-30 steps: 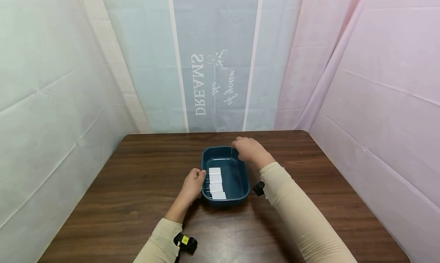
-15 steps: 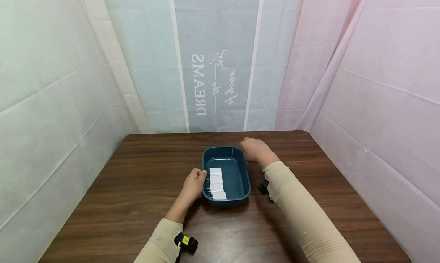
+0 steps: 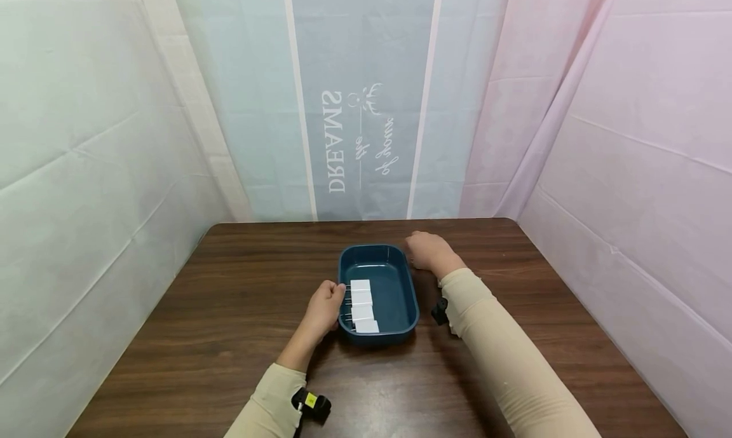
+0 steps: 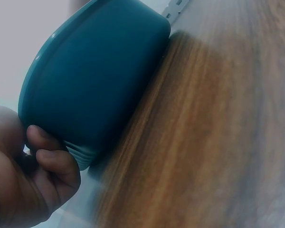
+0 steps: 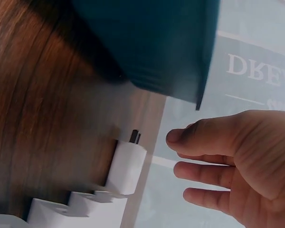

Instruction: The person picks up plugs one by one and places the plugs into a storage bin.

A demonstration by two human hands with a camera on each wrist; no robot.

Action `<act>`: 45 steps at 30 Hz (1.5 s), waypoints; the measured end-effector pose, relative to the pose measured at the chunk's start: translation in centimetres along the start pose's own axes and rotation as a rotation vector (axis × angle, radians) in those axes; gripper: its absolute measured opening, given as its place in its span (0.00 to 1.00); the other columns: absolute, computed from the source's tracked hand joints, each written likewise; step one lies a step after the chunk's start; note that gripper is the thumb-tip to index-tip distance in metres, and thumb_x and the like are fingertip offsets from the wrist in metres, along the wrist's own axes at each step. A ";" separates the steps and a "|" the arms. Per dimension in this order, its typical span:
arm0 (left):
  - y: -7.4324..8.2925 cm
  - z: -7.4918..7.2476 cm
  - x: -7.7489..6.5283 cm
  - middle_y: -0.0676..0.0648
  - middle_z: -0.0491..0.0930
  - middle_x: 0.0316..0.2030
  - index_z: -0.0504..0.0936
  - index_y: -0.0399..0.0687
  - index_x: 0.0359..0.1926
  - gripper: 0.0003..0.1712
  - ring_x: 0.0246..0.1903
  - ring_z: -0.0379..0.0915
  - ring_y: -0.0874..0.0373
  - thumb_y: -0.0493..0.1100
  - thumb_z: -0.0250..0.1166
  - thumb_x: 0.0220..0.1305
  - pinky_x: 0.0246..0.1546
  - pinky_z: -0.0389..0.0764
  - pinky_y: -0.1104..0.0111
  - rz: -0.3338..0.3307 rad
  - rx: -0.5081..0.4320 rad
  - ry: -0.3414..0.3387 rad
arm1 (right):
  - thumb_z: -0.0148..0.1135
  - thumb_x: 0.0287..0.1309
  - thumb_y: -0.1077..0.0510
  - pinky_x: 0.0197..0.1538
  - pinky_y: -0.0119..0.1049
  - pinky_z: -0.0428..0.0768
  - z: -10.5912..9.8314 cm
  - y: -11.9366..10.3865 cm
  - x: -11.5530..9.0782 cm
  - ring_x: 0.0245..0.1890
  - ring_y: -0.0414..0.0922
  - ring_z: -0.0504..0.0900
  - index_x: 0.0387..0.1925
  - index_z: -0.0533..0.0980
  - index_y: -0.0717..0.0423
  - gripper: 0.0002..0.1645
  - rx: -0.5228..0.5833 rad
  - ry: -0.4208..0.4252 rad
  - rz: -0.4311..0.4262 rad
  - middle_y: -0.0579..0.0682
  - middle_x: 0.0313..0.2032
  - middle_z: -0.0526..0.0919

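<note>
A dark blue rectangular tray (image 3: 391,298) stands mid-table, with several white plug-in chargers (image 3: 361,297) in a column along its left side, prongs pointing left. My left hand (image 3: 322,307) grips the tray's left rim; in the left wrist view its curled fingers (image 4: 57,161) press against the outer wall. Just outside the far right corner, my right hand (image 3: 429,250) hovers with nothing held. The right wrist view shows its thumb and fingers apart, close to a white charger (image 5: 127,168) with two prongs up. This charger is hidden behind the hand and sleeve in the head view.
More white chargers (image 5: 50,213) are lined up beside that one, to the tray's right. Wooden tabletop (image 3: 257,279) extends around the tray. A curtain (image 3: 377,44) with lettering hangs behind the table, and pale cloth walls (image 3: 646,139) flank it.
My right hand has moved right from over the tray's far right rim to outside it, then settled slightly lower. The left hand keeps its grip on the tray; the chargers inside have not moved.
</note>
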State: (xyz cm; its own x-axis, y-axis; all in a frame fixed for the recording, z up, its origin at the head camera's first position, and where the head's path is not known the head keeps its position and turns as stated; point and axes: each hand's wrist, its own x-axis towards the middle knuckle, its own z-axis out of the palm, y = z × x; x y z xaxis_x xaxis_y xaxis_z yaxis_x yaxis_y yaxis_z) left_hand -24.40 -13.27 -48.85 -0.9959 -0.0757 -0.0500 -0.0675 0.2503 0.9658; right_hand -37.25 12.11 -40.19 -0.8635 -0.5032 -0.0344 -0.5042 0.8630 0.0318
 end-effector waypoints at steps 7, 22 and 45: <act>0.0 0.2 -0.1 0.48 0.64 0.20 0.68 0.42 0.39 0.16 0.10 0.59 0.58 0.50 0.51 0.81 0.11 0.66 0.70 0.004 0.008 0.006 | 0.58 0.68 0.67 0.47 0.48 0.84 0.9 0.9 0.0 0.49 0.57 0.82 0.57 0.80 0.62 0.17 -0.042 -0.010 0.043 0.63 0.54 0.80; 0.0 0.2 0.1 0.49 0.63 0.18 0.68 0.42 0.39 0.16 0.10 0.59 0.57 0.50 0.52 0.81 0.11 0.66 0.70 -0.004 0.015 0.011 | 0.61 0.66 0.68 0.52 0.53 0.83 2.3 1.7 -0.1 0.50 0.60 0.83 0.54 0.80 0.63 0.15 -0.070 0.012 0.064 0.65 0.53 0.80; -0.1 0.1 0.3 0.46 0.66 0.23 0.68 0.42 0.40 0.16 0.12 0.61 0.56 0.51 0.52 0.81 0.12 0.68 0.70 -0.015 0.026 0.011 | 0.58 0.67 0.71 0.52 0.54 0.82 4.1 2.5 0.6 0.48 0.58 0.83 0.47 0.81 0.60 0.11 -0.035 0.021 0.062 0.62 0.47 0.82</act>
State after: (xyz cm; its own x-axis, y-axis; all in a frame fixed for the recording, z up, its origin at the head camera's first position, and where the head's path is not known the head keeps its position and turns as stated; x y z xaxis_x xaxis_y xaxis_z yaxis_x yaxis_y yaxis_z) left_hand -24.70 -13.27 -49.00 -0.9940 -0.0900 -0.0618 -0.0844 0.2742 0.9580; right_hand -39.00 14.12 -44.19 -0.8930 -0.4499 -0.0098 -0.4495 0.8907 0.0682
